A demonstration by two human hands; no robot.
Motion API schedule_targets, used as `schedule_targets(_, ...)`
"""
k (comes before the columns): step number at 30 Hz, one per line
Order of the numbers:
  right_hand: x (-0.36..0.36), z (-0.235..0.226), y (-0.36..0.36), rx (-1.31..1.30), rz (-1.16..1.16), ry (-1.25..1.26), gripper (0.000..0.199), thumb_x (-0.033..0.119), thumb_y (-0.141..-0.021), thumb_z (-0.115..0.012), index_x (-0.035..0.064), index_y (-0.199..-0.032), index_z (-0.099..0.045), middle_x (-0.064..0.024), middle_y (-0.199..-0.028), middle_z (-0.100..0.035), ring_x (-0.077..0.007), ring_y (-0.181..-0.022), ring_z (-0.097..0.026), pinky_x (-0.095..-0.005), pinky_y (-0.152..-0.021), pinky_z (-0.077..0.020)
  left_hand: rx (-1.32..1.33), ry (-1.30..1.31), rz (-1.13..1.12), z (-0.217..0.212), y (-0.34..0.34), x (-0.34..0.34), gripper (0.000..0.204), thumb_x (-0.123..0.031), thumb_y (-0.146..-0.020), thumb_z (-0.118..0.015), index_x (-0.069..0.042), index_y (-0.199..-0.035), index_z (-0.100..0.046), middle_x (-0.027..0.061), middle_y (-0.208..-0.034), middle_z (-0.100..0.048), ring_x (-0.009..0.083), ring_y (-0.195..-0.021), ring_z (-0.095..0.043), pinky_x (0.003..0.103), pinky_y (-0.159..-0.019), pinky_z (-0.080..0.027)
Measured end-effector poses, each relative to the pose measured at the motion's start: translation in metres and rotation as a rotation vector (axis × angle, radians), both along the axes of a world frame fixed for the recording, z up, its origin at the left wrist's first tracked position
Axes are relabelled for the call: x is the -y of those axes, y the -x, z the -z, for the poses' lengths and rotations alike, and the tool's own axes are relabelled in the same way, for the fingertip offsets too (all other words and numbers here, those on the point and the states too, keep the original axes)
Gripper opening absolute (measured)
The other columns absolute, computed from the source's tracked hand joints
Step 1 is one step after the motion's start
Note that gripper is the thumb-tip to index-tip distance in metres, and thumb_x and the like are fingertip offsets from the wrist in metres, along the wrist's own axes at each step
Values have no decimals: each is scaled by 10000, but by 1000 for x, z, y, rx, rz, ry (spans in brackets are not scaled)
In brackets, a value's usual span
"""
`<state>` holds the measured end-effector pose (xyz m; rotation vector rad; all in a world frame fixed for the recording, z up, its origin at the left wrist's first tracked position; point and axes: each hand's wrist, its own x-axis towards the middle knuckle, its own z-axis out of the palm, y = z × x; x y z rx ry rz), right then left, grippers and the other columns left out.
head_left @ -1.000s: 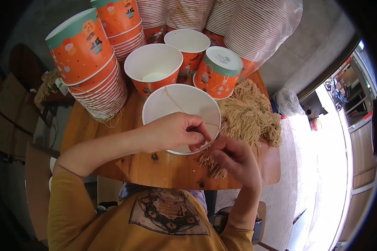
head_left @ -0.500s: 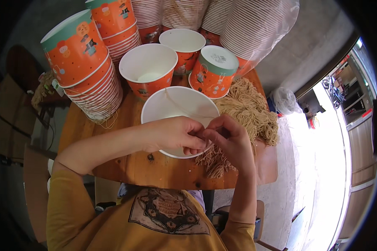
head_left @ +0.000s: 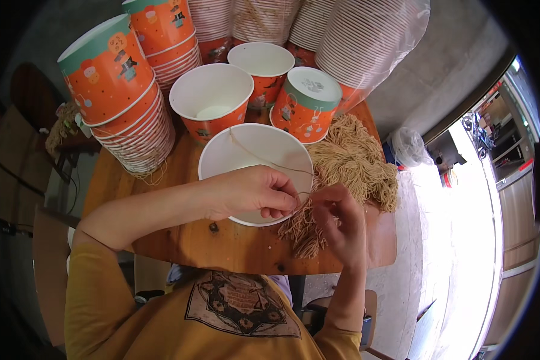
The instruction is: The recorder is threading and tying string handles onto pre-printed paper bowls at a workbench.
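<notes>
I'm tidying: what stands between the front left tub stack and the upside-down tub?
In the head view, an open tub and, farther back, a second open tub.

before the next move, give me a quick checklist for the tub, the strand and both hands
1. Front tub standing mouth up: ok.
2. Tub opening uncovered: not ok, the left hand and forearm cross over it.
3. Strand taut inside the tub: not ok, it curves.
4. Strand firmly pinched in the left hand: cannot tell, the grip is hidden.
5. Right hand beside the tub's right rim: ok.
6. Yarn bundle close to the right hand: ok, it lies just beyond it on the table.
</notes>
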<state>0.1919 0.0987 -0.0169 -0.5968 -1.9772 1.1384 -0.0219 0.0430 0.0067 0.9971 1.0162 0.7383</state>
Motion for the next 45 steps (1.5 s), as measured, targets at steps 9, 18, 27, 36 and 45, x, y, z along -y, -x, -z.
schedule_targets(9,23,-1,6,239,198,-378,131,36,-826,-719,38,-891,-604,-51,-774,-592,-153,-612,-588,-275,-546,-476,-102,-15,8,-3,-4,0,166,-161,-915,-614,-28,-1012,-598,-12,-870,-583,60,-769,-507,217,-677,-423)
schedule_targets(18,17,20,8,4,145,104,91,50,-886,-665,14,-888,-581,-25,-767,-609,-77,-635,-547,-231,-581,-458,-253,-310,304,6,0,-14,131,-165,-919,-564,-56,-955,-501,-15,-853,-534,69,-793,-496,244,-700,-427)
schedule_targets(27,31,27,14,-109,238,290,103,31,-862,-683,21,-884,-582,-30,-774,-599,-78,-621,-534,-215,-565,-439,69,85,-80,7,-16,-8,88,-139,-874,-553,-75,-920,-514,13,-756,-555,98,-662,-524,238,-563,-403)
schedule_targets(36,41,19,19,10,388,-293,172,-15,-778,-746,52,-907,-655,-37,-775,-572,-113,-586,-525,-247,-484,-420,278,182,-135,13,-9,-3,132,-97,-925,-590,-35,-1028,-536,47,-972,-565,144,-852,-589,272,-756,-505)
schedule_targets(45,49,29,16,3,378,-357,255,-14,-722,-786,66,-947,-695,-34,-747,-573,-143,-581,-524,-264,-483,-417,300,225,-96,13,-8,0,153,-62,-926,-575,-24,-1069,-538,68,-1046,-569,155,-925,-589,281,-802,-518)
